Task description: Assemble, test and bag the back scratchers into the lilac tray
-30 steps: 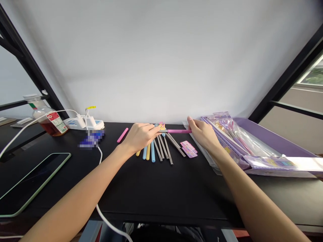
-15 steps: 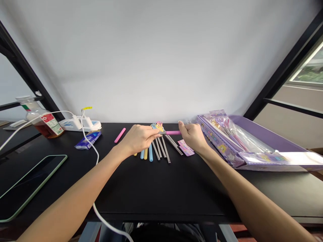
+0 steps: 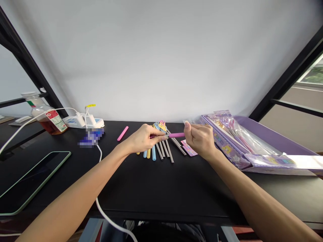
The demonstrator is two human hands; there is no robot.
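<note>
Between my two hands a back scratcher with a thin metal rod and a pink grip (image 3: 176,135) is held level above the table. My left hand (image 3: 141,139) pinches the metal rod; the end inside that hand is mostly hidden. Wrapped round the pink grip's far end is my right hand (image 3: 202,140), closed with the thumb up. Just behind and below lie several other back scratchers (image 3: 170,154) with bare metal rods and small hand-shaped heads in yellow, blue and pink. Blue and yellow grip sleeves (image 3: 153,154) lie beside them, and a loose pink sleeve (image 3: 122,133) rests further left.
A purple box (image 3: 234,158) with bagged items stands at right, a pink card (image 3: 189,148) near it. At left are a phone (image 3: 37,181), a bottle (image 3: 52,122), a power strip (image 3: 97,122), a blurred blue packet (image 3: 91,137) and a white cable (image 3: 101,205) crossing the table edge.
The view has shifted slightly. My right hand has turned a little around the pink grip and moved slightly right and down. The left hand still pinches the rod.
</note>
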